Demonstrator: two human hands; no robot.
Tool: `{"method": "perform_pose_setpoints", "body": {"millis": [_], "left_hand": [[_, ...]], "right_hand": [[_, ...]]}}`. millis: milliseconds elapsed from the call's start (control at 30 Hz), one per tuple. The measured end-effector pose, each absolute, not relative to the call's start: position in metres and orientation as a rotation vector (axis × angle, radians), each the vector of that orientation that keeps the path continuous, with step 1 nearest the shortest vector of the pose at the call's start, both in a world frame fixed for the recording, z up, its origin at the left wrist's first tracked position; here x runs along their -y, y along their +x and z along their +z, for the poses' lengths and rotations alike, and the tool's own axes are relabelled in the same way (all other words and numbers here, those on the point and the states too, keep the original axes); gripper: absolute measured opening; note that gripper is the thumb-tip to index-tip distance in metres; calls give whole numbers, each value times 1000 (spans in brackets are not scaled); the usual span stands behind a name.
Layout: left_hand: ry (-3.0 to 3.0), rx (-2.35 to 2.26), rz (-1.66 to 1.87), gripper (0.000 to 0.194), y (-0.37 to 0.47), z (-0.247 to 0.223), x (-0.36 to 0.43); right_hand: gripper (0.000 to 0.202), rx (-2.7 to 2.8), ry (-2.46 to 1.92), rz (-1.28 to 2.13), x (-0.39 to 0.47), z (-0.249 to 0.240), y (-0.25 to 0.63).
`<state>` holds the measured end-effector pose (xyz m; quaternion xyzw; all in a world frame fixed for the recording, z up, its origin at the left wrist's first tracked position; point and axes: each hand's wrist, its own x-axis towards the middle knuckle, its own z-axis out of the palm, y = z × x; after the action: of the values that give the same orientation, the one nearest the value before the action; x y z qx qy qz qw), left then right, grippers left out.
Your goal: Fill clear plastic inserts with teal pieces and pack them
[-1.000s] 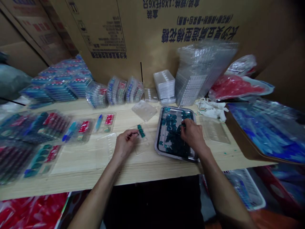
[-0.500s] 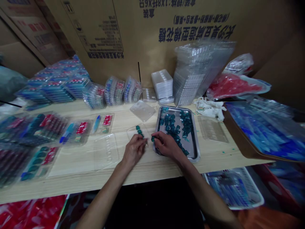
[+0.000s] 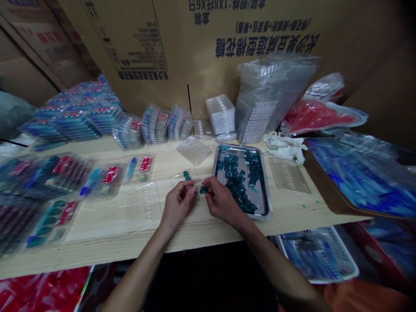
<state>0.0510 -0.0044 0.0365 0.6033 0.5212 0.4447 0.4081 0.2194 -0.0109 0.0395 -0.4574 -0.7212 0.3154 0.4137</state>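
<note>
My left hand (image 3: 178,203) is closed, thumb and fingertips pinched together at the near edge of a clear plastic tray (image 3: 177,177). What lies between those fingertips is hidden. Two dark green translucent pieces (image 3: 186,174) sit in a line in this clear tray. Between thumb and fingers, my right hand (image 3: 221,200) grips another small green piece (image 3: 203,190), held just right of the left fingertips. Beside the right hand stands a metal tray (image 3: 267,186) with many loose green pieces (image 3: 238,184) in it.
Clear plastic trays (image 3: 144,206) lie left, and another (image 3: 290,175) lies right. Filled packs (image 3: 53,219) crowd the table's left. Behind are stacked clear trays (image 3: 221,115) and a large cardboard box (image 3: 182,52). A box of blue pieces (image 3: 354,173) stands right; a white basket (image 3: 351,264) sits below.
My right hand has moved slightly left with the green piece, away from the metal tray. The left hand has shifted a little left, its thumb now nearer the index finger.
</note>
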Motion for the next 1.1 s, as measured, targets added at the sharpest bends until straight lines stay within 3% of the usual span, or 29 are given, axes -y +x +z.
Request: {"method": "perform_pose_setpoints", "body": {"millis": [233, 367, 567, 900, 1100], "left_hand": [[1268, -1250, 1060, 36, 50, 47, 3], [1264, -1387, 1084, 34, 42, 38, 5], [1937, -1454, 1155, 9, 54, 26, 16], [2539, -1458, 971, 29, 52, 3, 37], [2368, -1562, 1103, 27, 6, 23, 37]], "right_hand": [[54, 1915, -1097, 736, 11, 43, 227], [37, 1958, -1255, 588, 13, 39, 245], [23, 2313, -1286, 493, 37, 44, 231], [17, 2497, -1291, 450, 40, 49, 223], [36, 2622, -1183, 388, 39, 45, 208]]}}
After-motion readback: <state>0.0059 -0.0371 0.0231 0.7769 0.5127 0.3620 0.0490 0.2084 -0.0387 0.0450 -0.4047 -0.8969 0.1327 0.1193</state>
